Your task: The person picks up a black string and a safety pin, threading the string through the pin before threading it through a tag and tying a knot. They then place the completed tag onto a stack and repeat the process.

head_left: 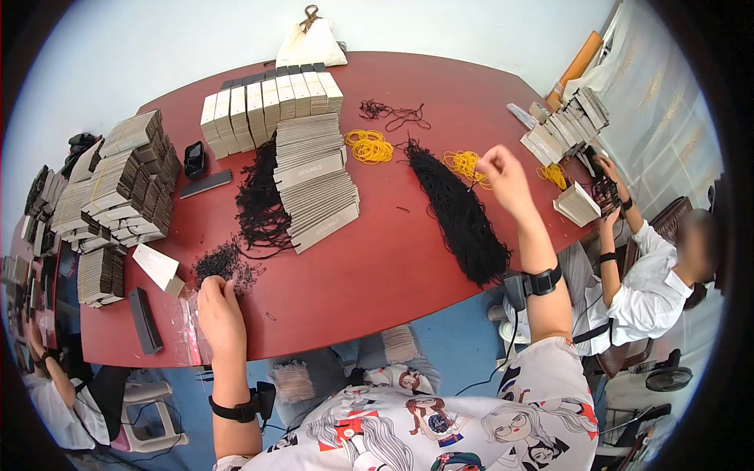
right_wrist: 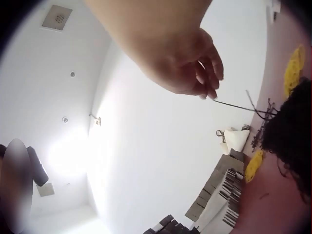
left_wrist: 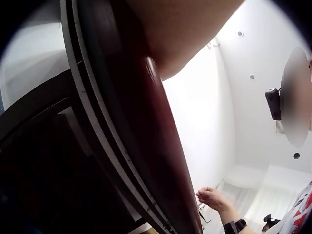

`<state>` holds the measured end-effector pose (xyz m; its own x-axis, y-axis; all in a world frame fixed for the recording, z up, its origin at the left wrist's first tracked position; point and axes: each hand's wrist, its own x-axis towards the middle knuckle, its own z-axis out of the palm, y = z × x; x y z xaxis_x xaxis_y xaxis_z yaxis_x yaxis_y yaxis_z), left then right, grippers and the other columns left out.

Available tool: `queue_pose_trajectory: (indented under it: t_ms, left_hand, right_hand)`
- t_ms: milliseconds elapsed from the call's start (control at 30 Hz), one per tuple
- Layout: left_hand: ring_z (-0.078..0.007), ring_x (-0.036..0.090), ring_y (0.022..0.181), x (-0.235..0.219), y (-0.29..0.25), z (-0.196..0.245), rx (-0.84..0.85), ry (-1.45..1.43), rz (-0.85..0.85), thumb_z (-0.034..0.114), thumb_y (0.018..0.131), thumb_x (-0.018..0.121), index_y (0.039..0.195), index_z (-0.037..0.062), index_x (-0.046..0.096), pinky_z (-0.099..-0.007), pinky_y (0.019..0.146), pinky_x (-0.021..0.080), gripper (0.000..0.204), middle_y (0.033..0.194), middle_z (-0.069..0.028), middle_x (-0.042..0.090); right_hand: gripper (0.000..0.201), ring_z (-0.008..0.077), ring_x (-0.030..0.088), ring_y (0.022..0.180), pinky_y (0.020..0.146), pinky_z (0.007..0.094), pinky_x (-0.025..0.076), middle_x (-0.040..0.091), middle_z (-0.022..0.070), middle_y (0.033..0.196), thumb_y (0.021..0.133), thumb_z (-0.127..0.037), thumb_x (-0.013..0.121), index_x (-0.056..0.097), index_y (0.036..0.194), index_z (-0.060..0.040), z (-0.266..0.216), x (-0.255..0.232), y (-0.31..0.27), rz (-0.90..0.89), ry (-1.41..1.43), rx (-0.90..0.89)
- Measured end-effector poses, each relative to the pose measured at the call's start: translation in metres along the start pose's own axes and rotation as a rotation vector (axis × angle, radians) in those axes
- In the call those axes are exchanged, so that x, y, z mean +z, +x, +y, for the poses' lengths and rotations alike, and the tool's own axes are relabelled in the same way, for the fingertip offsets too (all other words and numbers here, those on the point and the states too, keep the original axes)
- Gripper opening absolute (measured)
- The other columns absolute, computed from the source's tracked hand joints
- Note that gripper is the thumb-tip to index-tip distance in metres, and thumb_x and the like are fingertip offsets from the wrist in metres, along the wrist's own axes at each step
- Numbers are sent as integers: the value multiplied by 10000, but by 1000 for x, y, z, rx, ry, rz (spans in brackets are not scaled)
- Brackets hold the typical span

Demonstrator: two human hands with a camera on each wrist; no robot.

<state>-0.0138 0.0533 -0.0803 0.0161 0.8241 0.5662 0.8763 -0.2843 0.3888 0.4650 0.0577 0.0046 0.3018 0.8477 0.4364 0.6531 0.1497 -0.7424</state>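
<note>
Pale wall behind big dk. red table; blue floor below. Patterned sheer curtain at far R, brown chair nr. it; white stool lower L. White ceiling w/ sq. vent, sm. round fittings, bright glare.

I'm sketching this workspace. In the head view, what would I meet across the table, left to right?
Tall card stacks, small black container, tangled black cords, "ORIGINALS" cards, yellow bands, long black bundle, pale cards nearest the seated person.
</note>
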Motion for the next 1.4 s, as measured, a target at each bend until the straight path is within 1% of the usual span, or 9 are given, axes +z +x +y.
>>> queue_pose_trajectory:
  t_ms: [233, 333, 400, 600, 733, 967, 1033, 1300, 1400]
  left_hand:
    - [-343, 540, 797, -1, 0, -2, -15, -115, 24, 32, 834, 539, 907, -2, 512, -402, 696, 429, 85, 842, -154, 558]
    - [-335, 546, 806, -5, 1, 2, 17, -154, 49, 13, 834, 528, 913, 5, 529, -388, 711, 436, 80, 854, -149, 562]
    - [-329, 549, 809, -7, 1, 4, 22, -150, 47, 5, 834, 524, 911, 10, 537, -381, 717, 438, 78, 858, -145, 564]
    - [-315, 553, 797, -8, -1, 2, 7, -197, 72, 9, 834, 536, 916, 16, 548, -376, 701, 442, 83, 851, -132, 570]
    - [-312, 564, 802, -7, -2, -1, -25, -223, 77, 11, 835, 541, 922, 16, 550, -369, 703, 447, 87, 867, -131, 582]
    - [-314, 582, 827, -11, -1, 3, -18, -269, 58, -13, 826, 533, 918, 9, 550, -354, 720, 455, 96, 889, -136, 596]
    - [-319, 582, 807, -11, -2, 2, -27, -291, 28, -18, 818, 542, 906, 7, 546, -348, 710, 457, 91, 872, -134, 599]
    - [-164, 594, 666, -6, -2, 5, -101, -476, 37, -30, 800, 559, 845, 21, 512, -263, 608, 466, 83, 898, -95, 649]
    - [-143, 596, 661, -6, -4, 0, -79, -482, 31, -39, 791, 568, 846, 21, 524, -247, 582, 457, 92, 852, -81, 643]
  right_hand:
    - [178, 76, 560, 620, 582, 220, 425, 629, 29, 691, 780, -90, 669, 566, 910, -25, -85, -27, 23, 218, -383, -135]
    - [167, 79, 569, 621, 573, 209, 436, 629, 31, 714, 791, -97, 666, 571, 905, -20, -124, -30, 31, 315, -211, -265]
    - [157, 77, 571, 611, 555, 197, 451, 627, 39, 736, 805, -105, 659, 572, 898, -13, -163, -21, 31, 131, 187, -314]
    - [143, 79, 561, 616, 560, 204, 438, 625, 54, 775, 823, -100, 641, 568, 920, -24, -218, 5, 32, 273, 169, -574]
    - [113, 84, 569, 563, 499, 185, 460, 611, 53, 702, 836, -73, 620, 533, 890, -23, -254, 18, 20, 95, 406, -379]
    - [139, 63, 555, 578, 527, 192, 456, 616, 36, 728, 807, -93, 655, 567, 878, -13, -208, 29, -17, -55, 374, -324]
    - [119, 50, 547, 577, 518, 186, 445, 608, 18, 713, 803, -79, 654, 562, 853, -22, -175, 36, -33, -132, 321, -80]
    - [87, 34, 483, 517, 497, 202, 420, 552, 8, 592, 788, -54, 647, 564, 810, -41, -128, 89, -98, -5, -86, -75]
    - [86, 39, 507, 500, 482, 200, 413, 565, 9, 550, 792, -71, 646, 568, 813, -40, -127, 107, -109, -229, 91, 99]
